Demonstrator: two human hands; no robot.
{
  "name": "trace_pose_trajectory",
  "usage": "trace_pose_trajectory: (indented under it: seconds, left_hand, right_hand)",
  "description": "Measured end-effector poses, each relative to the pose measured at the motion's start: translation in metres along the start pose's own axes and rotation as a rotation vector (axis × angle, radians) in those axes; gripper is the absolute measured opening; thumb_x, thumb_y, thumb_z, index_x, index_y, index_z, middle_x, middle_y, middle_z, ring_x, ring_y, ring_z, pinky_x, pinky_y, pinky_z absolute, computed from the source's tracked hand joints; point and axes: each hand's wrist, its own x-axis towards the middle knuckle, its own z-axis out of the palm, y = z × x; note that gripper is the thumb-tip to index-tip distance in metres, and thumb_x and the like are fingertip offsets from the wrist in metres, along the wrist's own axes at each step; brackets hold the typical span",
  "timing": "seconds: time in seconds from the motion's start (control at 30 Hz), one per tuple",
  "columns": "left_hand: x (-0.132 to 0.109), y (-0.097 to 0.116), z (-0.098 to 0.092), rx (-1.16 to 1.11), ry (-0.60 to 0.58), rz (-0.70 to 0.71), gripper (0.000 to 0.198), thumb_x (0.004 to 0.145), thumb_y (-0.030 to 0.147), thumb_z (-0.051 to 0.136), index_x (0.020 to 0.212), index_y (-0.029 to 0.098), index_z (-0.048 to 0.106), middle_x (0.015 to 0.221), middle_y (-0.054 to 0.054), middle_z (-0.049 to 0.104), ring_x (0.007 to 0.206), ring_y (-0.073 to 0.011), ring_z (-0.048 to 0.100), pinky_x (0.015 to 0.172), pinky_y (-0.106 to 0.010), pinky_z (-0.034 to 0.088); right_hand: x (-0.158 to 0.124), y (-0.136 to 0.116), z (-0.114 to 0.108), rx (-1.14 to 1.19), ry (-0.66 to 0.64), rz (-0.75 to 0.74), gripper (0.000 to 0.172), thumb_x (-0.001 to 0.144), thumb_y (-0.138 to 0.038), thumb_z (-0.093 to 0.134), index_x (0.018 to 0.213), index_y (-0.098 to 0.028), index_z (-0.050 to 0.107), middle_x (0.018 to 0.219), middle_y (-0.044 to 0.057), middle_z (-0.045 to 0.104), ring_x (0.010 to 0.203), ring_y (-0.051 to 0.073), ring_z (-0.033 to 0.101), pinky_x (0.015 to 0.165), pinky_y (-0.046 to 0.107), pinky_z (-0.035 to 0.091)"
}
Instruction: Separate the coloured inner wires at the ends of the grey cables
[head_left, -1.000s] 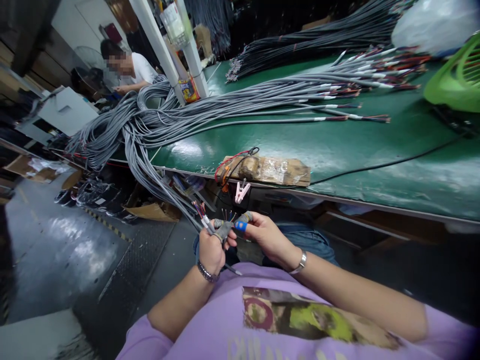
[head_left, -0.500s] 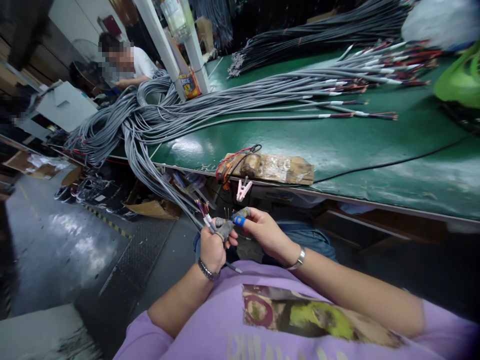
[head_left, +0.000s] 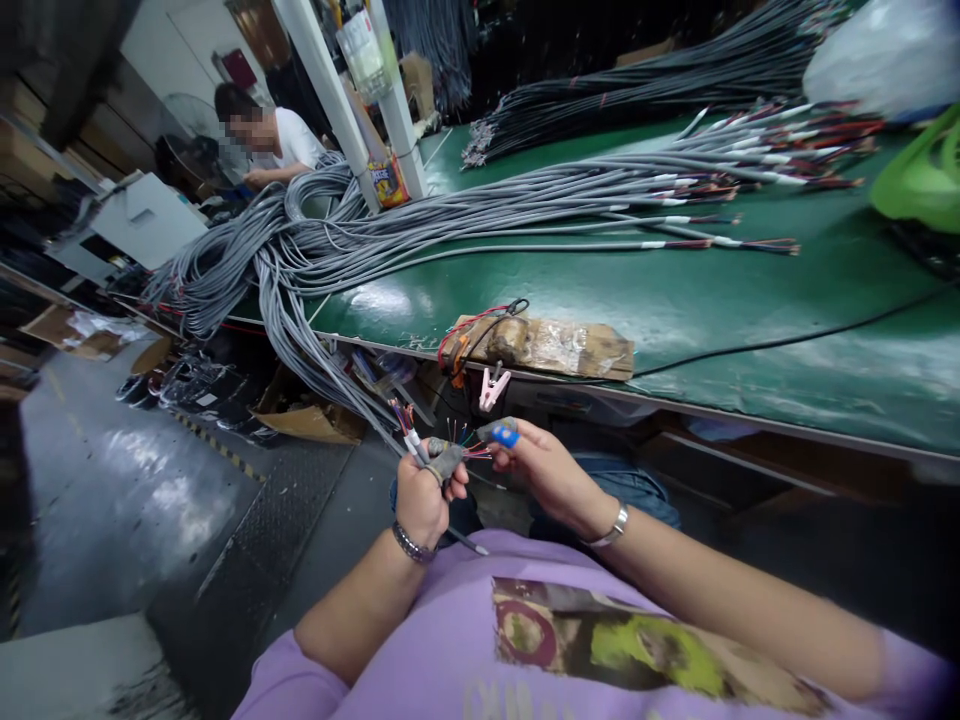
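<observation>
My left hand (head_left: 426,492), with grey finger covers, is closed around grey cables (head_left: 411,440) whose stripped ends show white sleeves and bunched coloured wires. From between its thumb and fingers, thin coloured wires (head_left: 477,454) fan out toward the right. My right hand (head_left: 534,462) wears grey finger covers and a blue band on one finger. Its thumb and fingertips are pinched at the tips of those wires. Just above the hands, a pink clip (head_left: 493,388) hangs at the bench edge by a wooden board (head_left: 559,345).
Long grey cables (head_left: 465,215) run across the green bench (head_left: 720,320) and drape over its front edge. Black cables (head_left: 600,105) lie behind them. A co-worker (head_left: 274,140) sits at the far left. An open cardboard box (head_left: 307,415) is on the floor below.
My right hand has shifted slightly right, away from my left. The coloured wires between the hands now show spread out. The left hand keeps its hold on the cables.
</observation>
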Motion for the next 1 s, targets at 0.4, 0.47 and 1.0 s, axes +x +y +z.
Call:
trace_pose_trajectory:
  seconds: [0.4, 0.47, 1.0]
  left_hand:
    - [0.006, 0.029, 0.016, -0.023, -0.270, -0.080, 0.026, 0.060, 0.033, 0.073, 0.059, 0.014, 0.055, 0.045, 0.000, 0.058, 0.030, -0.0068, 0.045, 0.031, -0.017, 0.026]
    - [0.009, 0.030, 0.020, -0.034, -0.279, -0.092, 0.027, 0.059, 0.033, 0.074, 0.059, 0.015, 0.055, 0.045, 0.000, 0.058, 0.030, -0.0067, 0.044, 0.031, -0.017, 0.025]
    - [0.019, 0.024, 0.025, -0.036, -0.302, -0.146, 0.028, 0.059, 0.033, 0.074, 0.059, 0.015, 0.053, 0.043, 0.000, 0.057, 0.029, -0.0062, 0.043, 0.030, -0.016, 0.028]
  right_hand:
    - [0.038, -0.035, -0.009, 0.208, -0.138, 0.096, 0.041, 0.073, -0.058, 0.064, 0.076, -0.017, 0.065, 0.075, 0.004, 0.063, 0.063, 0.012, 0.054, 0.060, 0.025, 0.046]
    - [0.041, -0.036, -0.004, 0.210, -0.163, 0.071, 0.042, 0.071, -0.058, 0.066, 0.077, -0.016, 0.066, 0.073, 0.003, 0.062, 0.063, 0.012, 0.052, 0.060, 0.025, 0.045]
    - [0.046, -0.031, 0.013, 0.365, -0.036, 0.075, 0.043, 0.064, -0.060, 0.071, 0.072, -0.018, 0.065, 0.066, 0.000, 0.058, 0.058, 0.011, 0.049, 0.057, 0.025, 0.041]
